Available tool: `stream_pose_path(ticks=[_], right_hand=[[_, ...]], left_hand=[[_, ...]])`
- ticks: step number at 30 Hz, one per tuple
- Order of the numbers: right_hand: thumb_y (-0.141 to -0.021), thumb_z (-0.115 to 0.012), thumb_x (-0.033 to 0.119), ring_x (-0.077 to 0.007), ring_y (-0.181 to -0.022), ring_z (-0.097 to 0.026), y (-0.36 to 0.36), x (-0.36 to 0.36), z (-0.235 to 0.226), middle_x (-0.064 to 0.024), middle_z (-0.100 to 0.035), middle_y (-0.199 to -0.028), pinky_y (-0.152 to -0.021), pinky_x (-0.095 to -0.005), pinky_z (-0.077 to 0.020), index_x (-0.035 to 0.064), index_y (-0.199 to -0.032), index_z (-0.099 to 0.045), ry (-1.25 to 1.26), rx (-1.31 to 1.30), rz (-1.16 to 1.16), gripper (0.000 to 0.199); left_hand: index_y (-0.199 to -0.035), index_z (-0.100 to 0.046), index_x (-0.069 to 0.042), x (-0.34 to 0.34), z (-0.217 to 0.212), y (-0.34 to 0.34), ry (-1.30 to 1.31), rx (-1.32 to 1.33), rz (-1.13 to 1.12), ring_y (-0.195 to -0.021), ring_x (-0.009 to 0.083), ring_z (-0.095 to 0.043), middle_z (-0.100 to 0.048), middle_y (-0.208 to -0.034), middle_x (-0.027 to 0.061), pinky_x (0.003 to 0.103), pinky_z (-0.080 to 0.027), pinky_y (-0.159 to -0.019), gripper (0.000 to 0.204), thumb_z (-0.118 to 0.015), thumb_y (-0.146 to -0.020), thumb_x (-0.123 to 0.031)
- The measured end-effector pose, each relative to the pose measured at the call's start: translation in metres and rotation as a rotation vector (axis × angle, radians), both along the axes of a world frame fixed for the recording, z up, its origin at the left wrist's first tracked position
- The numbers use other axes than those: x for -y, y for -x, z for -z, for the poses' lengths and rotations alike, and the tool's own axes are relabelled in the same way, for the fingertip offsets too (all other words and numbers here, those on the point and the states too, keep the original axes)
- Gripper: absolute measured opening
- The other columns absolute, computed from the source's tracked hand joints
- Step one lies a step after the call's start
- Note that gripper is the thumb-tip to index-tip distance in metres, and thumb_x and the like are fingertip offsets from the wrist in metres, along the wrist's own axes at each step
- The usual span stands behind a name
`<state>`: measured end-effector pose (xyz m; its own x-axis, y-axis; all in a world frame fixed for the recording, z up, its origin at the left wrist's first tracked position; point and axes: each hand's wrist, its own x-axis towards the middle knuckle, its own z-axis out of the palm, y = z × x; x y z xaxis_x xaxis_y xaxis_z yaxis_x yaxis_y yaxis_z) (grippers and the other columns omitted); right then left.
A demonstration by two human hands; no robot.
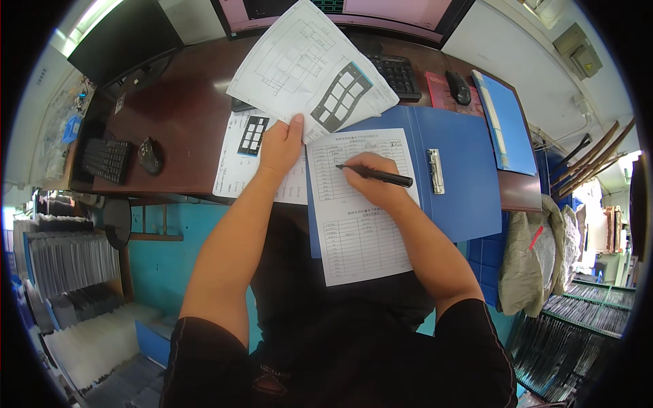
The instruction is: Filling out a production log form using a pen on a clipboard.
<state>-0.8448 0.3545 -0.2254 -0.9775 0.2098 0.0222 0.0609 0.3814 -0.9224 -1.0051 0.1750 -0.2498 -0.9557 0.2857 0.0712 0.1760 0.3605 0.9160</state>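
My left hand pinches the lower edge of a white drawing sheet, which is held up and tilted over the desk. Line drawings and a dark panel with white cells are printed on it. Under that hand lies another printed sheet. My right hand grips a black pen, its tip at the upper rows of a printed form. The form has two tables; some handwriting shows in the upper one. It rests on an opened blue clip folder with a metal clip, partly overhanging the desk's front edge.
On the brown desk are a keyboard, a mouse on a red mat and another blue folder. A second keyboard and mouse sit at the left. Monitors stand behind; racks of thin panels flank me.
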Motion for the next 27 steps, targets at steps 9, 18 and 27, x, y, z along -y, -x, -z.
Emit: stream_pose_path(ticks=[9,18,27], right_hand=[[-0.086,-0.075,0.013,-0.0172,-0.082,-0.069,-0.0002,0.0014,-0.0051,-0.0098,-0.073,-0.092,-0.076,-0.0284,-0.0545,0.0016,-0.098,-0.074,-0.032,0.032,-0.009,0.016],[-0.084,-0.076,0.014,-0.0202,-0.075,-0.068,0.0008,0.0029,0.0008,-0.0116,-0.072,-0.085,-0.07,-0.0297,-0.0544,0.0012,-0.094,-0.073,-0.039,-0.03,0.021,0.016],[-0.084,-0.075,0.014,-0.0205,-0.074,-0.068,0.0002,0.0018,0.0032,-0.0116,-0.072,-0.084,-0.069,-0.0306,-0.0544,0.0015,-0.091,-0.073,-0.003,-0.073,0.028,0.014]], left_hand=[[-0.089,-0.069,0.005,-0.0008,-0.0061,-0.0048,0.007,-0.024,0.006,-0.065,0.0269,-0.067,-0.068,-0.068,0.0164,0.037,-0.051,-0.065,0.05,-0.055,-0.102,-0.042],[-0.083,-0.067,0.006,-0.0004,0.002,0.0004,0.024,-0.003,-0.007,-0.067,0.0289,-0.067,-0.067,-0.069,0.0186,0.039,-0.05,-0.067,0.055,-0.054,-0.102,-0.044],[-0.082,-0.068,0.006,-0.0002,0.0004,-0.0016,0.06,-0.001,-0.043,-0.067,0.0279,-0.067,-0.068,-0.07,0.0182,0.038,-0.051,-0.066,0.056,-0.055,-0.101,-0.045]])
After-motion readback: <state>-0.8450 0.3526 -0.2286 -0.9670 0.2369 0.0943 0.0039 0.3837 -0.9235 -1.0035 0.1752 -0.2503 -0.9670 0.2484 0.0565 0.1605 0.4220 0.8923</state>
